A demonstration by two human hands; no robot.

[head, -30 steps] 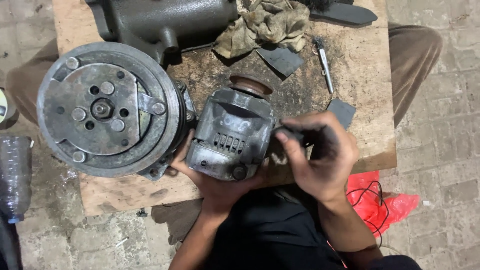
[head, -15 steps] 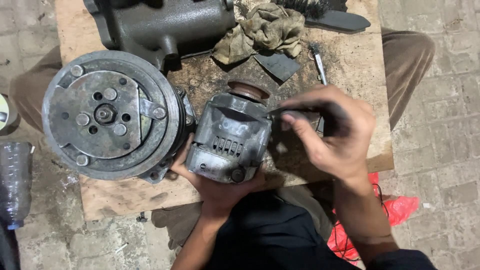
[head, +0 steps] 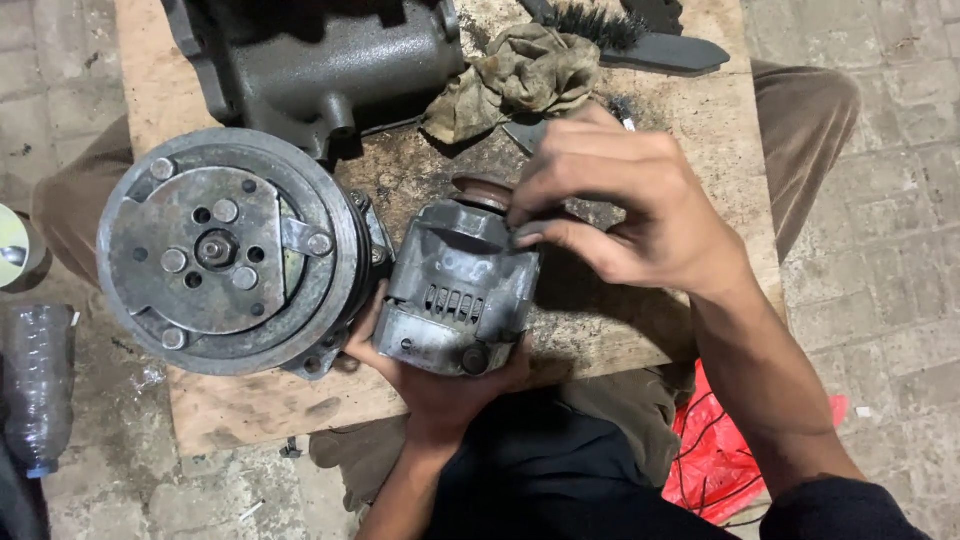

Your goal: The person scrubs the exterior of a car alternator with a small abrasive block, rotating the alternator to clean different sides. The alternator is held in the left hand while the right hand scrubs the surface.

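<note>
The left hand is cradling the alternator from below, its grip closed around the lower housing at the near edge of the tabletop. The right hand is resting on the alternator's upper right edge, fingertips pinching together; whether they are holding anything cannot be told. The compressor, clutch face up, is lying just beside the alternator on its left. A rag and a wire brush are lying behind, alongside a dark casting.
</note>
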